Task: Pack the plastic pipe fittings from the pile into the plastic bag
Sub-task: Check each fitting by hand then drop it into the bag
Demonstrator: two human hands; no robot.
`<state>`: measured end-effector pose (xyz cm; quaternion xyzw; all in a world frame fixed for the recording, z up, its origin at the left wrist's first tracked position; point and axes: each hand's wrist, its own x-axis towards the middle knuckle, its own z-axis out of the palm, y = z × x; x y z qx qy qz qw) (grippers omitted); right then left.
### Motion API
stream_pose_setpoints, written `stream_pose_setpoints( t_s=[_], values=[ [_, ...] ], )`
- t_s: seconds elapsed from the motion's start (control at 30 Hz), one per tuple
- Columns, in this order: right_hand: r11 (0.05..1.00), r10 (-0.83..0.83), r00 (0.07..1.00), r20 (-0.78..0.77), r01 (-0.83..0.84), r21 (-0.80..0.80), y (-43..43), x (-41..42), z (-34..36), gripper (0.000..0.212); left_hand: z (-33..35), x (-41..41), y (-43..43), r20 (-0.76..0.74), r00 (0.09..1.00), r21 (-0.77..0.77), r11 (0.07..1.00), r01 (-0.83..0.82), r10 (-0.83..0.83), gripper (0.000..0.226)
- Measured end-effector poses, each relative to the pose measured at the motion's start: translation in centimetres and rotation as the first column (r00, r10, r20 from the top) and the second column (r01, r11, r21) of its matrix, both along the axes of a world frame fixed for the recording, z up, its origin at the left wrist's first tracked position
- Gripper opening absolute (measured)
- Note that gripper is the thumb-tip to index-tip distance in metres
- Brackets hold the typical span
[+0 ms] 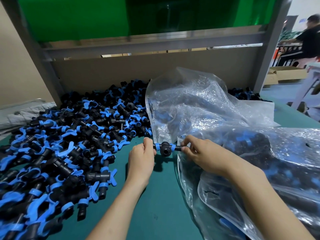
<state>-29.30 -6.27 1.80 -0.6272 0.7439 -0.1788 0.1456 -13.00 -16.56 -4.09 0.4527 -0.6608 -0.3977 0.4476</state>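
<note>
Just then, in hand: a black tee fitting (165, 149) with blue collars was held level above the green table (155, 196), touching the lower edge of the clear plastic bag (190, 104).
Left hand (142, 155): its fingers were curled round one end of the tee's straight run.
Right hand (201, 155): thumb and fingertips pinched the opposite end.
Pile (69, 144): black-and-blue fittings were heaped to the left of the hands, back to the cardboard wall (121, 73).
Bag: thin and crumpled, it stood puffed up behind the fitting. I could not make out where its mouth lay.
Second bag (268, 161): it lay under the right forearm, looking well filled.
Handling: the fitting looked light, rigid and smooth, unlikely to break if dropped in. The film looked soft and floppy and would probably sag shut.
Where to hold: one arm of the tee in one hand seemed enough, leaving the other for the bag's rim.
</note>
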Motion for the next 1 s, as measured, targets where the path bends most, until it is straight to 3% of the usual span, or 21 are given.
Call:
stream_pose_setpoints(
  t_s=[0.37,0.53,1.0],
  values=[
    [0.998,-0.012,0.999,0.049,0.015,-0.058,0.3,-0.1,0.2,0.014,0.8,0.2,0.8,-0.047,0.99,0.001,0.991,0.133,-0.133,0.045],
    [0.999,-0.019,0.999,0.047,0.02,-0.039,0.4,0.0,0.3,0.014,1.0,0.3,0.8,-0.076,0.975,0.007,0.977,0.211,-0.21,0.029],
    [0.999,-0.036,0.999,0.008,0.036,-0.018,0.5,0.1,0.5,0.014,1.2,0.3,0.8,-0.163,0.952,0.005,0.965,0.262,-0.257,0.035]
  ],
)
